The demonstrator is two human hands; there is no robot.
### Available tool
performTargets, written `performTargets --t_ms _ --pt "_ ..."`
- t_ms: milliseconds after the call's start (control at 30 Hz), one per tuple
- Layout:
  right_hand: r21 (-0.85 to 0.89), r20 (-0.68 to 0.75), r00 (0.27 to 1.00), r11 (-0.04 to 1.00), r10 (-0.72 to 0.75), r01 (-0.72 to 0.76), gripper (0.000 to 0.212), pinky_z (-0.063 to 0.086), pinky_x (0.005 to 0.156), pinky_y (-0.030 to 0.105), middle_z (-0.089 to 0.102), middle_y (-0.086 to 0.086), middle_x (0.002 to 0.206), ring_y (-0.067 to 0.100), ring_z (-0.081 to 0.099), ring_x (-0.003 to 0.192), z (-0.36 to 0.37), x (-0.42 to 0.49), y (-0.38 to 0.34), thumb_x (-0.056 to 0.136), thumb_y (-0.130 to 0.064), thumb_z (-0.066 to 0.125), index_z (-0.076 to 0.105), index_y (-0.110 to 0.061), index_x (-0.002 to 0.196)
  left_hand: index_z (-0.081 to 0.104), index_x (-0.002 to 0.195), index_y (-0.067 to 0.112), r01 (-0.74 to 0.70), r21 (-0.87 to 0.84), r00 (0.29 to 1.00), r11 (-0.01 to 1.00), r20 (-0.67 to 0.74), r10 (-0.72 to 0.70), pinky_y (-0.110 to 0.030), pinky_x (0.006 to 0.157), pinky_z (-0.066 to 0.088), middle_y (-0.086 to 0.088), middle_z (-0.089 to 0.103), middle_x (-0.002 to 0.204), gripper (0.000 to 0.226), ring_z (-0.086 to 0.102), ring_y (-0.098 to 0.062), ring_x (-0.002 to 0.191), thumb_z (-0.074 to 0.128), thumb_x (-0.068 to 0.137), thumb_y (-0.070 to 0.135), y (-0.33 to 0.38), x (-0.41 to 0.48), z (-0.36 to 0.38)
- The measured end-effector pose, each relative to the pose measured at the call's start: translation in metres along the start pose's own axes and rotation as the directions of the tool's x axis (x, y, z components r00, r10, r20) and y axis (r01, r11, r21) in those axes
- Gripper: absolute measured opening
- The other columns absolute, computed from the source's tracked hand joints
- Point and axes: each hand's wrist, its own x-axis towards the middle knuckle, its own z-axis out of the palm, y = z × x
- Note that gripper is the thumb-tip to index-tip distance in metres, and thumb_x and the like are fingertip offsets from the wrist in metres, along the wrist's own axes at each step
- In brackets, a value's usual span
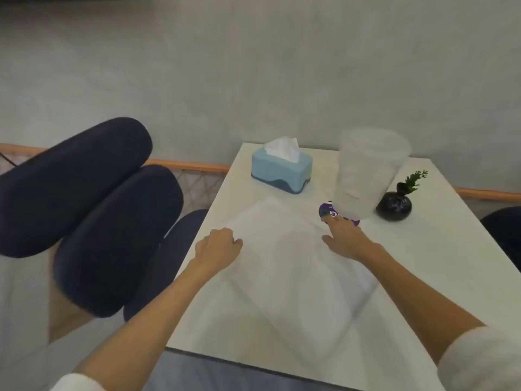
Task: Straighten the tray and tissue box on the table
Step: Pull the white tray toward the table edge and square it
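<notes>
— What lies on the white table?

— A pale tray, blurred and set crooked to the table's edges, fills the middle and reaches toward the near edge. It appears empty, though blur hides detail.

— And the hands?

— The left hand is curled at the tray's left corner, fingers closed on its rim. The right hand is spread narrow, its fingertips at the tray's far right corner, touching a purple disc; whether it grips the tray cannot be told.

— The tissue box?

— The blue tissue box stands near the far left corner of the table, skewed to the edges, a white tissue rising from its slot.

— Anything else?

— A frosted plastic tub stands on the disc, contents unreadable. A dark round vase holding a green sprig sits just beside it, toward the right edge. Navy cushions lie off the left edge.
</notes>
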Motion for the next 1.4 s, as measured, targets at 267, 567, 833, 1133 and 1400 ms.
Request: performTargets --t_ms 267,567,833,1133,1400 --pt "0.074 0.130 0.982 0.986 0.139 -0.150 0.055 0.036 0.112 0.045 0.033 0.016 0.151 0.034 0.036 0.136 0.018 -0.008 0.015 0.094 -0.013 0.045 0.027 -0.008 0.147 0.050 0.078 0.013 0.250 -0.017 0.925 0.968 0.300 -0.234 -0.027 0.067 0.047 -0.005 0.074 0.069 0.027 0.068 -0.024 0.061 0.047 0.089 0.038 -0.011 -0.016 0.015" --pt "0.058 0.044 0.967 0.966 0.251 -0.253 0.036 0.042 0.103 0.039 0.045 0.020 0.133 0.034 0.045 0.121 0.027 -0.016 0.028 0.096 -0.007 0.042 0.044 -0.003 0.131 0.067 0.089 -0.001 0.414 -0.347 0.900 0.841 0.295 -0.321 -0.041 0.083 0.060 -0.013 0.077 0.073 0.020 0.075 -0.028 0.066 0.061 0.079 0.016 -0.019 -0.016 0.032" --pt "0.209 0.117 0.944 0.921 0.310 -0.328 0.020 0.033 0.055 0.022 0.053 0.013 0.097 0.023 0.046 0.076 0.029 -0.032 0.031 0.090 -0.009 0.045 0.038 -0.015 0.071 0.063 0.087 -0.003 0.379 -0.452 0.925 0.808 0.212 -0.315 -0.044 0.080 0.060 -0.019 0.074 0.082 0.014 0.072 -0.034 0.076 0.061 0.080 0.009 -0.019 -0.004 0.038" --pt "0.371 0.083 0.922 0.847 0.379 -0.381 0.009 0.035 0.051 0.023 0.054 0.008 0.084 0.016 0.048 0.062 0.043 -0.053 0.008 0.084 -0.012 0.052 0.054 -0.004 0.087 0.057 0.105 0.003 0.271 -0.390 0.961 0.880 0.161 -0.224 -0.039 0.083 0.052 -0.011 0.061 0.099 0.022 0.060 -0.030 0.092 0.061 0.084 0.008 -0.029 -0.013 0.037" --pt "0.481 0.165 0.920 0.785 0.356 -0.390 0.015 0.037 0.047 0.025 0.048 0.003 0.082 0.028 0.054 0.074 0.049 -0.047 -0.044 0.084 -0.015 0.051 0.041 -0.011 0.096 0.058 0.092 0.007 0.216 -0.242 0.975 0.946 0.111 -0.194 -0.041 0.085 0.052 -0.017 0.063 0.101 0.017 0.054 -0.027 0.085 0.053 0.084 -0.007 -0.068 0.005 0.016"
